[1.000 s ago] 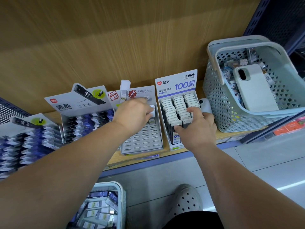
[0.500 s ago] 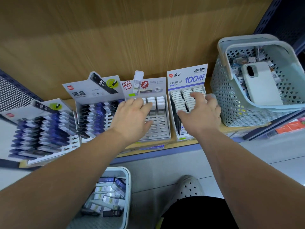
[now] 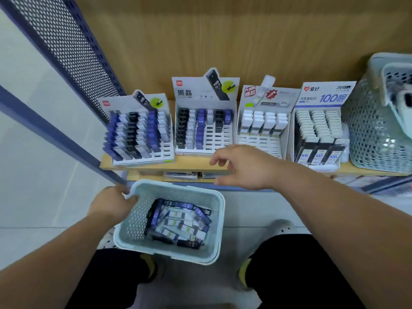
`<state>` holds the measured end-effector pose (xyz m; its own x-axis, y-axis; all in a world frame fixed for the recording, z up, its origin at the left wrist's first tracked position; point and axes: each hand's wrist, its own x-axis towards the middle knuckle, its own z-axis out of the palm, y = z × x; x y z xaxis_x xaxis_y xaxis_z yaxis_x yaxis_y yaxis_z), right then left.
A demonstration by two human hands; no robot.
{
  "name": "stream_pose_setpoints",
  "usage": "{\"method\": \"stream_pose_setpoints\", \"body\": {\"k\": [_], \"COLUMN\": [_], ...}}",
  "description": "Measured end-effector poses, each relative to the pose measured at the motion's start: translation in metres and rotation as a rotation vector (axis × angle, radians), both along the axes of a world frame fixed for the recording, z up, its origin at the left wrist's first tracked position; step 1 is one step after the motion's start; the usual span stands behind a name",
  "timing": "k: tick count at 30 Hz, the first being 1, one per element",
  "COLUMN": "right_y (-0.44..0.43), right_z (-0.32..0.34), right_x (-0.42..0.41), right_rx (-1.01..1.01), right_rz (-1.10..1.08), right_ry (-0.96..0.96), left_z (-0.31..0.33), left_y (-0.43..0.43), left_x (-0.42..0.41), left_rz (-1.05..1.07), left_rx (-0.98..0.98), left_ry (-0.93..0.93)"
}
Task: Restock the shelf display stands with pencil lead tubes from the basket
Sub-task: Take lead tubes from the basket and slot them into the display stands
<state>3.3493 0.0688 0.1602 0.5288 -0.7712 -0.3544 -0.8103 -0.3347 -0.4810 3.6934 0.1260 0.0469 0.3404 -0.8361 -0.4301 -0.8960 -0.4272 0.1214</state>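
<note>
Gripping one basket (image 3: 219, 221) by its rim, left hand (image 3: 112, 202) curls; right hand (image 3: 244, 167) hovers spread before four display stands (image 3: 196, 94).

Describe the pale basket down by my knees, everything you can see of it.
The basket is pale mint plastic, rectangular with rounded corners, with perforated walls and a solid rim, open-topped. It sits roughly upright below the shelf edge. A loose pile of pencil lead tubes, dark, blue and white, lies inside. The left hand grips its far-left corner; the right hand is clear of it.
</note>
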Motion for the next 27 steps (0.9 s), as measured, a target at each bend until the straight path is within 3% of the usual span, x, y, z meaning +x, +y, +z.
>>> {"method": "stream_pose_setpoints", "body": {"k": [6,13,18,23,27], "right_y": [0.012,0.015,0.029,0.037,0.049], "right_z": [-0.048,-0.127,-0.197,-0.234,-0.245], "right_x": [0.050,0.089,0.115,0.129,0.134], "right_rx": [0.222,0.543,0.535,0.499,0.434], "right_rz": [0.098,0.091,0.070,-0.267,-0.373], "right_ry": [0.123,0.353,0.477,0.477,0.470], "left_z": [-0.050,-0.065,-0.072,-0.080,-0.081], "left_y": [0.040,0.040,0.043,0.048,0.047], "left_x": [0.025,0.038,0.039,0.037,0.041], "left_rz": [0.296,0.422,0.594,0.669,0.717], "left_rx": [0.053,-0.044,-0.103,-0.143,-0.111], "left_ry": [0.355,0.559,0.746,0.806,0.875]}}
